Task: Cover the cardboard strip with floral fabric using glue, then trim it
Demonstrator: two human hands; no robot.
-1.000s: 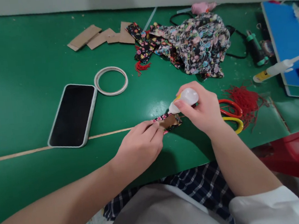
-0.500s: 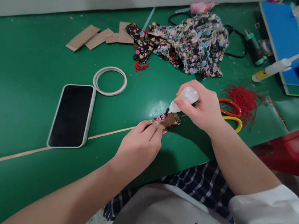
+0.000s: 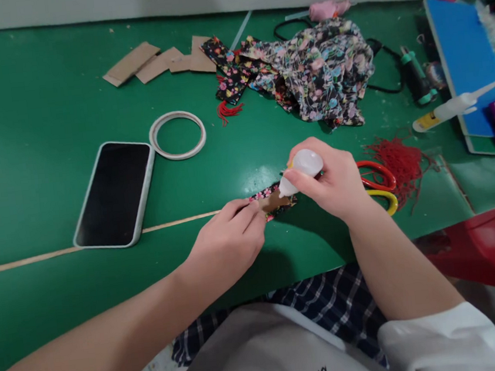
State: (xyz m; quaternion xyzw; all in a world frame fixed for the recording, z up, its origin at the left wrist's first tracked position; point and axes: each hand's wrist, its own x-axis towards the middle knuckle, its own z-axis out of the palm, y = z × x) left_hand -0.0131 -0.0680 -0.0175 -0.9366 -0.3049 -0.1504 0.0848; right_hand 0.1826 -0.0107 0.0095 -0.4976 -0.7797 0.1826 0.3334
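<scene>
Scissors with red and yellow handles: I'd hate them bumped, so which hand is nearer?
Right. The right hand is close beside the scissors; the left hand is farther off, at the cardboard strip.

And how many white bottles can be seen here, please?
2: the first bottle is in the right hand; the second bottle lies farther right, partly over the blue board. Others may be hidden.

I'm in a craft workspace: cardboard pieces (image 3: 158, 65) and floral cloth (image 3: 328, 76) near the far edge of my green table (image 3: 40, 107), scissors (image 3: 394, 198) towards its near edge, a squeeze bottle (image 3: 308, 162) I hold.
</scene>
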